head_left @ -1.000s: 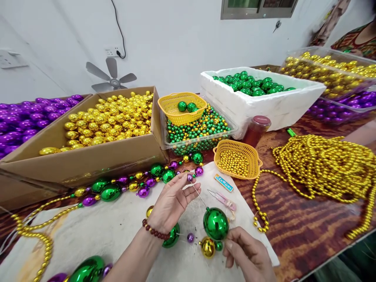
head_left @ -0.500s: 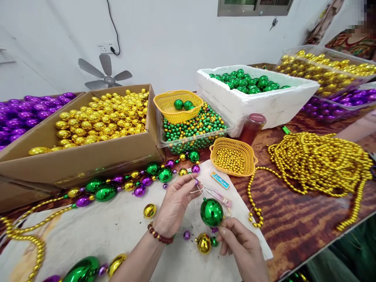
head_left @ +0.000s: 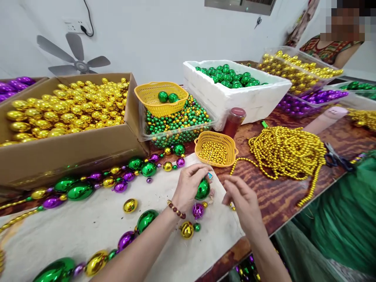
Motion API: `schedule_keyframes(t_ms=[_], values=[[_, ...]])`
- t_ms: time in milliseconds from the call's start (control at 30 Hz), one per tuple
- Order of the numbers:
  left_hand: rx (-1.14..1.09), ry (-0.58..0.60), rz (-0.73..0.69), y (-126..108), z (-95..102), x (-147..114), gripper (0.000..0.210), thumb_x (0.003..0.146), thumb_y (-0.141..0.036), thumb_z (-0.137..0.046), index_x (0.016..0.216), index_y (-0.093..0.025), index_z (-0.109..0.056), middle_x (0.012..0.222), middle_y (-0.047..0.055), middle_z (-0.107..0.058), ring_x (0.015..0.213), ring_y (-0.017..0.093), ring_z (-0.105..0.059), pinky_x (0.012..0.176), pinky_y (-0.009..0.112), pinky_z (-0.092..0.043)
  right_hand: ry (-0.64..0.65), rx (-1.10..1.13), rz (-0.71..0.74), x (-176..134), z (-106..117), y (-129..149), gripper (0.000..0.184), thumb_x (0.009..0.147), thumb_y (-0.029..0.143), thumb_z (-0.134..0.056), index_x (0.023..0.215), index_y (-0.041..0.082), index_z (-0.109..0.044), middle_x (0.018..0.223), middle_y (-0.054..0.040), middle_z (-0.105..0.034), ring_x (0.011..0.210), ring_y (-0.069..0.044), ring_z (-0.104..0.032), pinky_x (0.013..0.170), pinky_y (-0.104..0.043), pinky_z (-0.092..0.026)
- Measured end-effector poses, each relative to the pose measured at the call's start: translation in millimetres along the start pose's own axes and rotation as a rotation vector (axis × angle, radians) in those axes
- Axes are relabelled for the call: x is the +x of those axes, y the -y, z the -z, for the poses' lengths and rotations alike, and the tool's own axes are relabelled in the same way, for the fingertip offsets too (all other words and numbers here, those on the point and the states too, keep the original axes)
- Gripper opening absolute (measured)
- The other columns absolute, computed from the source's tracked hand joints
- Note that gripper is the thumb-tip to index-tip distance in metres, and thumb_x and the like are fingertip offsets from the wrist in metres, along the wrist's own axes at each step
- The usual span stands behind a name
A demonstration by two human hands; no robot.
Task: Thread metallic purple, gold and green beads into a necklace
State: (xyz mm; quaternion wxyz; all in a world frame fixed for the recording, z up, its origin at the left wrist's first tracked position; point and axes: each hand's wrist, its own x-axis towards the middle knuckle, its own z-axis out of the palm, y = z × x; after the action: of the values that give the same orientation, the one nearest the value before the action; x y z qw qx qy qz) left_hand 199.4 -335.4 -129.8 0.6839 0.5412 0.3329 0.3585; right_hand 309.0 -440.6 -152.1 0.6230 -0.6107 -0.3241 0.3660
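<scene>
Our left hand (head_left: 188, 187) is closed at the fingertips over the top of a green ball (head_left: 202, 190), which hangs just beneath them above the cloth (head_left: 73, 228). Our right hand (head_left: 243, 200) is raised to the right of that ball, its fingers loosely bent and apart from the left; we cannot tell whether it pinches a thread. A blue packet (head_left: 209, 176) peeks out beside our left fingertips.

Just below our left hand we see a purple ball (head_left: 197, 210) with a gold bead (head_left: 205, 204) touching it, and nearer us a gold ball (head_left: 187, 230) beside a small green bead (head_left: 197, 227). Another gold ball lies to the left of our left wrist. A big green ball (head_left: 147, 221) sits close to our left forearm, in a row of beads running toward us.

Past both hands stands a small basket (head_left: 199, 156) of gold beads, with a lidded cup (head_left: 234, 122) behind it. To the right of our right hand, a heap of gold strands (head_left: 286, 152) covers part of the desk (head_left: 272, 197), scissors (head_left: 337, 156) at its far side. Farther beyond our hands we have a foam box (head_left: 243, 105) of green balls.
</scene>
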Motion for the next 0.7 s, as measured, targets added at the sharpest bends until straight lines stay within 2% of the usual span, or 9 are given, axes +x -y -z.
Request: schedule_keyframes(t_ms=[67,167,300,333,400,500,633,700], values=[[0.161,0.153,-0.059,-5,-1.7,1,0.018,0.083,-0.024,-0.058,0.080,-0.014,-0.073,0.066,0.002,-0.065,0.062,0.013,-0.058,0.059,0.023,-0.045,0.006,0.107,0.024,17,2,13,0.020,0.089,0.032,-0.064,0.104,0.020,-0.069,0.053,0.0058,-0.057,0.046,-0.007,-0.050,0.046,-0.016,-0.039],[0.316,0.285,-0.119,-10,-3.2,2,0.019,0.083,-0.020,-0.054,0.077,-0.015,-0.072,0.068,0.001,-0.066,0.062,0.012,-0.057,0.061,0.023,-0.043,0.034,0.261,0.039,36,-2,22,0.013,0.085,0.028,-0.068,0.089,0.017,-0.072,0.050,0.0058,-0.055,0.041,-0.006,-0.045,0.040,-0.016,-0.036],[0.471,0.409,-0.060,-17,2.6,4,0.019,0.080,-0.017,-0.054,0.070,-0.015,-0.069,0.065,0.000,-0.064,0.058,0.011,-0.054,0.055,0.022,-0.038,-0.123,0.404,0.116,43,4,24,0.010,0.089,0.029,-0.063,0.083,0.021,-0.065,0.067,0.0046,-0.066,0.044,-0.005,-0.052,0.043,-0.015,-0.042],[0.484,0.425,-0.043,-19,4.0,5,0.019,0.080,-0.017,-0.054,0.069,-0.015,-0.069,0.064,0.001,-0.064,0.058,0.011,-0.054,0.055,0.022,-0.038,-0.129,0.447,0.126,42,6,24,0.009,0.089,0.029,-0.063,0.084,0.021,-0.064,0.073,0.0037,-0.068,0.046,-0.006,-0.055,0.045,-0.016,-0.044],[0.475,0.428,-0.027,-25,4.8,8,0.020,0.081,-0.017,-0.052,0.071,-0.014,-0.070,0.063,0.001,-0.064,0.057,0.012,-0.056,0.056,0.022,-0.040,-0.044,0.486,0.103,39,7,23,0.007,0.086,0.027,-0.066,0.090,0.021,-0.065,0.084,0.0007,-0.070,0.053,-0.007,-0.060,0.046,-0.016,-0.047],[0.429,0.451,-0.006,-31,2.3,12,0.021,0.082,-0.018,-0.051,0.071,-0.014,-0.069,0.061,0.001,-0.064,0.055,0.012,-0.056,0.057,0.024,-0.042,0.087,0.457,0.042,36,2,20,0.010,0.083,0.023,-0.070,0.091,0.017,-0.067,0.080,-0.0011,-0.069,0.057,-0.007,-0.059,0.046,-0.013,-0.045],[0.420,0.523,0.061,-32,1.5,18,0.018,0.080,-0.019,-0.053,0.074,-0.014,-0.069,0.059,0.001,-0.064,0.054,0.013,-0.057,0.057,0.024,-0.043,0.012,0.500,0.068,43,0,19,0.013,0.093,0.030,-0.058,0.085,0.020,-0.059,0.064,0.0048,-0.064,0.039,-0.003,-0.051,0.039,-0.011,-0.042],[0.443,0.527,0.065,-31,4.4,19,0.016,0.078,-0.018,-0.056,0.072,-0.014,-0.069,0.060,0.001,-0.064,0.057,0.013,-0.058,0.058,0.023,-0.043,-0.003,0.550,0.079,47,3,19,0.010,0.095,0.033,-0.056,0.090,0.024,-0.055,0.065,0.0061,-0.064,0.039,-0.005,-0.054,0.039,-0.013,-0.045]])
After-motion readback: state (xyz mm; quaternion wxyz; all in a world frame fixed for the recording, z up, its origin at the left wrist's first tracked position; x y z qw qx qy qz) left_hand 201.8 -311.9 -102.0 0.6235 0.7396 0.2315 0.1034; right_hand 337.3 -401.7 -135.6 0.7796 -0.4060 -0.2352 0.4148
